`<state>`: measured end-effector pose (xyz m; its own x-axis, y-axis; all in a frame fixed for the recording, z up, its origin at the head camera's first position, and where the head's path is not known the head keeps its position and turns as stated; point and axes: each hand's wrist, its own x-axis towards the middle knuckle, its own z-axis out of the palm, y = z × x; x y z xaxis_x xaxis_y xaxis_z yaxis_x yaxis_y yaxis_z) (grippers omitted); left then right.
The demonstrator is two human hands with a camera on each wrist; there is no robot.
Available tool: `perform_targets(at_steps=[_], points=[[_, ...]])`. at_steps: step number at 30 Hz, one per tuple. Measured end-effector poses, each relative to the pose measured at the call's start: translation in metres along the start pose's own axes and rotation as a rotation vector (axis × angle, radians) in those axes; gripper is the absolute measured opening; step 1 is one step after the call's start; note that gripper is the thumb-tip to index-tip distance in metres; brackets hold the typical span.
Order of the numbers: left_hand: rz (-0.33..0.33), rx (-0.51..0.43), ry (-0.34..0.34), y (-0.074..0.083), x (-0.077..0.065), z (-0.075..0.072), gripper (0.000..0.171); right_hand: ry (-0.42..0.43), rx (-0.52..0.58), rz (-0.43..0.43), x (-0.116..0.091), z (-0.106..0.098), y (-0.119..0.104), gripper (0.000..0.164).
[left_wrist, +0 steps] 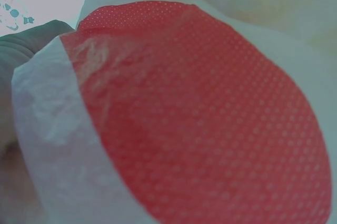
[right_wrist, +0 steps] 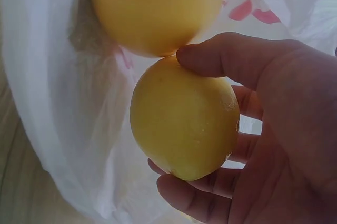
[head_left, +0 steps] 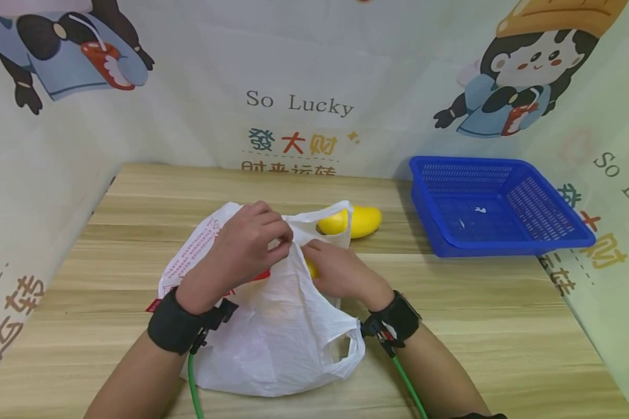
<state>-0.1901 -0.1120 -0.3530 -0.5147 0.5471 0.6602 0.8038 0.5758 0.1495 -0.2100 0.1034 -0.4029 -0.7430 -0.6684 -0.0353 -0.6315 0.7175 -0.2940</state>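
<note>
A white plastic bag [head_left: 262, 343] with red print lies on the table, its mouth held up. My left hand [head_left: 246, 238] pinches the bag's edge; in the left wrist view the white film with a red dotted patch [left_wrist: 210, 108] hides most of that hand. Inside the bag mouth, my right hand [head_left: 343, 270] grips a small round yellow fruit [right_wrist: 184, 119], thumb on top and fingers curled beneath. Against it in the right wrist view is a larger yellow fruit [right_wrist: 158, 8]. A yellow mango [head_left: 367, 222] lies at the bag's far side, partly behind a handle loop.
A blue plastic basket [head_left: 508, 241] with slotted walls stands at the back right of the wooden table [head_left: 477, 326]. Small white scraps [head_left: 480, 209] lie on its floor. Printed cloth [head_left: 299, 58] hangs behind the table and along its sides.
</note>
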Motion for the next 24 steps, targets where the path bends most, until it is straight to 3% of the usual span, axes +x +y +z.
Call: perform_targets(at_steps=[9, 24], points=[[0.002, 0.000, -0.006, 0.000, 0.000, 0.000, 0.011, 0.007, -0.025, -0.041, 0.000, 0.006, 0.002, 0.043], [-0.006, -0.010, -0.007, 0.000, 0.001, 0.000, 0.011, -0.035, 0.017, -0.012, -0.008, -0.004, 0.002, 0.046]])
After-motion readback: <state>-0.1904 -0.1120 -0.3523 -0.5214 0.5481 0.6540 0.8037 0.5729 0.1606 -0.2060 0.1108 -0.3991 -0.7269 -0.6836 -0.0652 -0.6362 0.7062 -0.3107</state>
